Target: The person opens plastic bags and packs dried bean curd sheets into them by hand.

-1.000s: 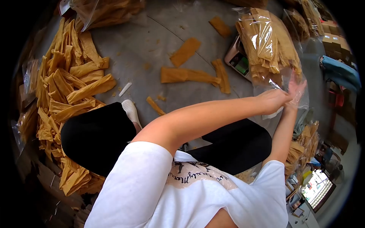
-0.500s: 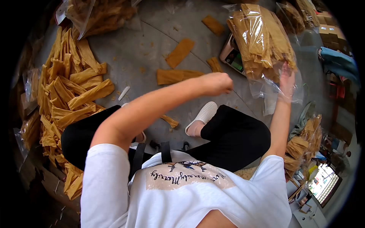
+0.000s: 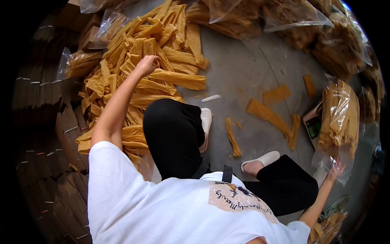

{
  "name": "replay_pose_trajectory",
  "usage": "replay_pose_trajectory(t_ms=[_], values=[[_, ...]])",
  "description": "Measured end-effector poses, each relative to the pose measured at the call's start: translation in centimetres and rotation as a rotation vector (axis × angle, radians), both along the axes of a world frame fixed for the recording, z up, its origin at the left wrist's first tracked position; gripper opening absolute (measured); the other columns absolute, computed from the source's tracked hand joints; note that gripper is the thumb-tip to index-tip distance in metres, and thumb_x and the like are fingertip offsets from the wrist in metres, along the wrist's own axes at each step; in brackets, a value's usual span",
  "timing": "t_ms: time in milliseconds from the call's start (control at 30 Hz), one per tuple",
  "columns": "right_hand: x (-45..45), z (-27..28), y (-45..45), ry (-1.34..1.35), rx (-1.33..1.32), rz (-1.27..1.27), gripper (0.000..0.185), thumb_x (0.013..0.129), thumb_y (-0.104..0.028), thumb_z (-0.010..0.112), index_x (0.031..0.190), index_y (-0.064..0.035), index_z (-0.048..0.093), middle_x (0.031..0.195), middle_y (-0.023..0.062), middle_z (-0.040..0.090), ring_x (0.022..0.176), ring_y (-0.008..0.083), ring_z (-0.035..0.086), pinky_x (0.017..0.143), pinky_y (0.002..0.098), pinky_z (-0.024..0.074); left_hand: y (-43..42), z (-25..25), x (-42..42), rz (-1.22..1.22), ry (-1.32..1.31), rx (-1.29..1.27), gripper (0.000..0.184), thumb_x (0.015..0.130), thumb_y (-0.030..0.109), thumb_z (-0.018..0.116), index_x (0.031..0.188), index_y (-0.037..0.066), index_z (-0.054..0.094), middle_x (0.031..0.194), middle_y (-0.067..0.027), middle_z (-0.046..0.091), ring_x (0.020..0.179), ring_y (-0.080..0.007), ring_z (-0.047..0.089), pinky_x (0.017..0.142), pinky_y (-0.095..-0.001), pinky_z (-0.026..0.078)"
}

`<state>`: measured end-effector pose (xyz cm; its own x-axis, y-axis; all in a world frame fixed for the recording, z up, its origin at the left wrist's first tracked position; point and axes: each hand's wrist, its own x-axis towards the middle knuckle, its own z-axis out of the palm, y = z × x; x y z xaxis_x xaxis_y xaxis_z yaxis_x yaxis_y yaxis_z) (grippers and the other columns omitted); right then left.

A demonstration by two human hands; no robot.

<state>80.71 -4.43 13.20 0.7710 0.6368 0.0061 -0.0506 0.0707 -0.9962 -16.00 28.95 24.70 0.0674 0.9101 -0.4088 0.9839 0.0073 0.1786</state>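
My left hand (image 3: 148, 64) is over the upper part of a big heap of yellow-brown strips (image 3: 136, 97), its fingers curled closed and nothing seen sticking out of them. Far to the right, my right hand (image 3: 336, 168) is at the loose end of a clear plastic bag (image 3: 339, 118), its fingers apart and partly covered by the film. Long strips fill that bag. It lies over a scale (image 3: 313, 124), whose dark display shows on the left side.
Loose strips (image 3: 268, 116) and a white piece (image 3: 211, 98) lie on the grey floor (image 3: 231, 73). Filled plastic bags (image 3: 296, 16) line the back. Stacked brown material (image 3: 40, 105) stands at the left. My knees and white shoes (image 3: 266, 158) are in front.
My left hand has left the bag's end and moved left across to the heap. My right hand has stayed at the bag. The view has turned left, showing more of the heap.
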Motion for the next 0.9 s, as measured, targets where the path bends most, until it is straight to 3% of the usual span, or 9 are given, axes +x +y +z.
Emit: replay_pose_trajectory(t_ms=[67,200,267,467,533,600,633,767,900], values=[[-4.1,2.5,-1.8,-0.045,-0.363,-0.084,0.051,0.085,-0.008,0.055,0.132,-0.007,0.035,0.122,0.0201,0.049,0.107,0.0265,0.052,0.089,0.0387,0.0457,-2.7,-3.0,-4.3,0.124,0.126,0.001,0.049,0.073,0.008,0.063,0.12,0.007,0.05,0.113,-0.0164,0.057,0.107,-0.0301,0.053,0.09,-0.0374,0.043],[-9.7,8.3,-4.6,0.223,-0.894,0.278,0.041,0.085,-0.012,0.058,0.123,-0.0019,0.046,0.113,0.0126,0.057,0.096,0.0209,0.058,0.079,0.0306,0.0501,-6.5,-7.6,-6.4,0.189,0.335,-0.011,0.107,0.062,0.005,0.075,0.142,0.015,0.006,0.147,-0.0151,0.005,0.135,-0.0332,0.009,0.109,-0.0435,0.02],[-9.8,10.1,-5.2,0.138,-1.08,0.727,0.028,0.087,-0.014,0.054,0.112,-0.0016,0.056,0.107,0.0092,0.061,0.092,0.0179,0.059,0.077,0.0296,0.0491,-6.8,-8.3,-5.0,0.067,0.372,-0.014,0.105,0.065,0.005,0.073,0.143,0.016,0.003,0.148,-0.0139,0.001,0.136,-0.0323,0.005,0.109,-0.0455,0.016],[-22.5,20.5,4.2,0.014,-1.502,0.774,0.023,0.089,-0.021,0.052,0.097,-0.0032,0.065,0.091,0.0056,0.065,0.087,0.015,0.059,0.076,0.0284,0.0455,-5.5,-15.4,-3.4,-0.3,0.592,0.102,0.097,0.069,0.004,0.065,0.142,0.017,0.002,0.146,-0.0121,0.012,0.136,-0.0289,0.005,0.109,-0.0483,0.007],[-24.8,20.5,7.2,-0.062,-1.501,0.875,0.024,0.088,-0.017,0.053,0.105,-0.002,0.061,0.097,0.0072,0.064,0.091,0.0167,0.059,0.08,0.0271,0.0444,-4.8,-16.4,-3.7,-0.29,0.542,0.115,0.086,0.072,0.003,0.061,0.142,0.014,0.012,0.143,-0.0147,0.023,0.135,-0.0294,0.017,0.109,-0.0482,0.008],[-30.7,20.1,10.1,-0.42,-1.132,0.935,0.03,0.087,-0.01,0.053,0.116,-0.0006,0.054,0.106,0.0099,0.061,0.099,0.0183,0.056,0.085,0.0275,0.0429,-4.1,-16.2,-3.6,-0.319,0.566,-0.181,0.062,0.069,0.003,0.063,0.126,0.007,0.038,0.12,-0.0125,0.048,0.118,-0.0276,0.04,0.103,-0.0467,0.023],[-34.4,19.8,11.9,-0.536,-1.027,0.982,0.034,0.087,-0.006,0.052,0.12,-0.0004,0.05,0.111,0.0111,0.058,0.103,0.0192,0.055,0.087,0.0282,0.0417,-5.5,-16.5,-4.1,-0.281,0.363,0.028,0.039,0.066,0.001,0.062,0.104,0.004,0.049,0.097,-0.0091,0.054,0.097,-0.0257,0.049,0.088,-0.0413,0.035],[-49.1,16.9,18.6,-0.858,-0.568,1.168,0.054,0.078,0.003,0.055,0.129,-0.0034,0.04,0.128,0.0175,0.046,0.12,0.03,0.043,0.099,0.033,0.0337,-6.6,-10.5,1.4,-0.432,0.154,0.277,0.04,0.062,0.0,0.06,0.101,0.004,0.05,0.093,-0.0107,0.053,0.09,-0.0259,0.052,0.077,-0.0345,0.039],[-60.8,14.3,24.0,-1.231,-0.222,1.324,0.09,0.062,-0.016,0.077,0.136,-0.0051,0.027,0.139,0.0185,0.028,0.132,0.033,0.022,0.109,0.0403,0.0189,-6.5,-3.4,7.4,-0.566,-0.032,0.455,0.047,0.063,0.0,0.059,0.109,0.001,0.049,0.094,-0.0117,0.055,0.088,-0.0258,0.054,0.076,-0.0343,0.041]])
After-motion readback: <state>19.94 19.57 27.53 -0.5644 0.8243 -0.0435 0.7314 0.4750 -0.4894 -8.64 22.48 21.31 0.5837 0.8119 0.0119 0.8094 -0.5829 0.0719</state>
